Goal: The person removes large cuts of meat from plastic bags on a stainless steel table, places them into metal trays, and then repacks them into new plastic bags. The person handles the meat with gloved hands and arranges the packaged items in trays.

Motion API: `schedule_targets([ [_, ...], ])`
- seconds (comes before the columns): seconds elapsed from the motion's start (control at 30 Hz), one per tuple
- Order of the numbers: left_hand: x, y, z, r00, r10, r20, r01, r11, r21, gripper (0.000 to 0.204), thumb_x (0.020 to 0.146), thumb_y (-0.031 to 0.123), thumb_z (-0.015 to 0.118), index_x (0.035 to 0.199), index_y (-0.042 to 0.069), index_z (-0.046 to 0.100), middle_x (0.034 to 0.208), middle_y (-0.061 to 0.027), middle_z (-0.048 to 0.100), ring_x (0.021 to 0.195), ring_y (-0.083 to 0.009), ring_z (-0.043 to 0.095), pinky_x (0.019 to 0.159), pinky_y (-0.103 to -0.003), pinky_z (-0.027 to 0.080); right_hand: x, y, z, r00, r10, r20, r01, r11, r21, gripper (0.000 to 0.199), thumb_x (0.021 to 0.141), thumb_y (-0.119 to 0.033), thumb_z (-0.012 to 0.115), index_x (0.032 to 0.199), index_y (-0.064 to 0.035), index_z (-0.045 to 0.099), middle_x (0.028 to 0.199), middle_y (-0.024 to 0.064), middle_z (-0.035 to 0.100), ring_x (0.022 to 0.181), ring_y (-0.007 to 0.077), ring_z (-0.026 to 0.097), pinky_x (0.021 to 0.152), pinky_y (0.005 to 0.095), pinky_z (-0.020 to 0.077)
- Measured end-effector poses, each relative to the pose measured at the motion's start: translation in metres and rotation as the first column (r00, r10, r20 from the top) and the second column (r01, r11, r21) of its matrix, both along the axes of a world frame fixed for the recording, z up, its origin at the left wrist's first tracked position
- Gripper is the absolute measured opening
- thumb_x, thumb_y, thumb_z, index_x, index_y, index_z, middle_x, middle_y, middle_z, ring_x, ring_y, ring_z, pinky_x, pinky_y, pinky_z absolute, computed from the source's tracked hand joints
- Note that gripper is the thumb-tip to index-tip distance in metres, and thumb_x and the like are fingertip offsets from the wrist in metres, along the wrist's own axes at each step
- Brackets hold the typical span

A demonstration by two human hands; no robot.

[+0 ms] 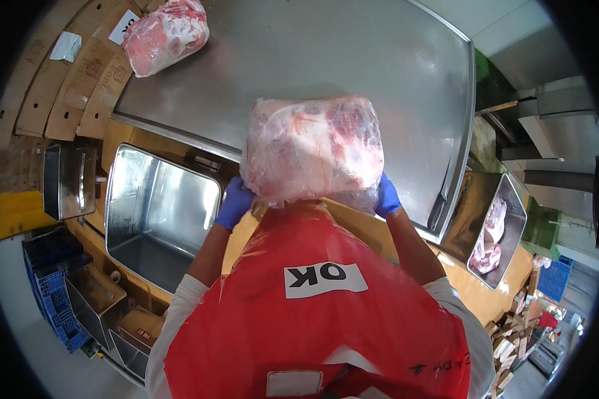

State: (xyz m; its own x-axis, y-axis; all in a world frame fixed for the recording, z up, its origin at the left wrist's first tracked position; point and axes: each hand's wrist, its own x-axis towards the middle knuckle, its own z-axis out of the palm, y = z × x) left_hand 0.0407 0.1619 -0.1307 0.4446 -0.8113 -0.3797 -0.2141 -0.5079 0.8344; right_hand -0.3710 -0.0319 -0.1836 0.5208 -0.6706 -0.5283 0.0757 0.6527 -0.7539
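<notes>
A large block of meat wrapped in clear plastic film (313,147) is at the near edge of the steel table (313,46), in front of my red apron. My left hand (235,203), in a blue glove, grips its lower left corner. At the lower right corner my right hand (388,197), also blue-gloved, holds the other side. The fingers of both hands are partly hidden behind the block. I cannot tell whether the block rests on the table or is lifted. A second piece of meat (166,38) lies at the table's far left corner.
Left of me stands a deep steel tub (163,206), with a smaller steel bin (70,181) beyond it. Cardboard boxes (80,73) line the far left. A knife (437,211) lies near the table's right edge. Further right, a steel bin (520,219) holds several meat pieces (491,233).
</notes>
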Motion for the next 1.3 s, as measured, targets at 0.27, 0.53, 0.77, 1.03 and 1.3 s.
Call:
schedule_targets([
  [0.27, 0.040, 0.005, -0.069, 0.890, -0.295, 0.347, 0.268, 0.955, 0.124, 0.038, 0.084, 0.012, 0.068, 0.119, -0.003, 0.065, 0.110, -0.0117, 0.071, 0.099, -0.0220, 0.067, 0.084, -0.037, 0.053, 0.009, 0.005, 0.075, 0.619, 0.336, -0.710, -0.591, 0.795, -0.139, 0.045, 0.096, -0.033, 0.060, 0.122, 0.0041, 0.064, 0.110, 0.0132, 0.072, 0.099, 0.0223, 0.067, 0.088, 0.0347, 0.0517],
  [0.53, 0.027, 0.019, 0.026, 0.320, 0.006, -0.948, 0.068, 0.997, 0.029, 0.047, 0.096, 0.029, 0.066, 0.135, 0.004, 0.056, 0.128, -0.0100, 0.064, 0.113, -0.0223, 0.063, 0.095, -0.035, 0.052, 0.006, 0.037, 0.081, 0.986, 0.167, -0.028, -0.156, 0.959, 0.235, 0.044, 0.090, -0.033, 0.072, 0.125, -0.0074, 0.064, 0.114, 0.0091, 0.069, 0.090, 0.0237, 0.068, 0.082, 0.0326, 0.0550],
  [0.77, 0.020, -0.005, 0.042, 0.497, 0.032, -0.867, 0.182, 0.973, 0.140, 0.051, 0.094, 0.030, 0.070, 0.135, 0.002, 0.056, 0.129, -0.0097, 0.063, 0.114, -0.0208, 0.063, 0.094, -0.035, 0.053, 0.044, 0.042, 0.074, 0.820, 0.471, -0.325, -0.549, 0.807, -0.216, 0.035, 0.085, -0.022, 0.071, 0.115, -0.0059, 0.067, 0.103, 0.0086, 0.070, 0.087, 0.0223, 0.067, 0.081, 0.0330, 0.0534],
  [1.03, 0.026, 0.004, -0.062, 0.859, -0.481, 0.174, 0.447, 0.872, 0.200, 0.040, 0.090, 0.024, 0.070, 0.124, 0.004, 0.065, 0.105, -0.0092, 0.072, 0.097, -0.0162, 0.067, 0.085, -0.031, 0.052, 0.040, 0.048, 0.048, 0.268, 0.130, -0.955, -0.806, 0.574, -0.148, 0.031, 0.084, -0.020, 0.067, 0.109, -0.0011, 0.065, 0.103, 0.0266, 0.068, 0.098, 0.0425, 0.065, 0.087, 0.0432, 0.0530],
  [1.3, 0.001, -0.007, -0.005, 0.861, -0.014, -0.508, 0.094, 0.987, 0.131, 0.038, 0.096, 0.026, 0.062, 0.127, 0.005, 0.065, 0.114, -0.0078, 0.070, 0.103, -0.0180, 0.065, 0.085, -0.033, 0.053, 0.015, 0.042, 0.012, 0.938, -0.281, -0.203, 0.264, 0.958, -0.110, 0.033, 0.098, -0.022, 0.061, 0.126, -0.0057, 0.063, 0.121, 0.0101, 0.070, 0.105, 0.0320, 0.068, 0.091, 0.0482, 0.0545],
])
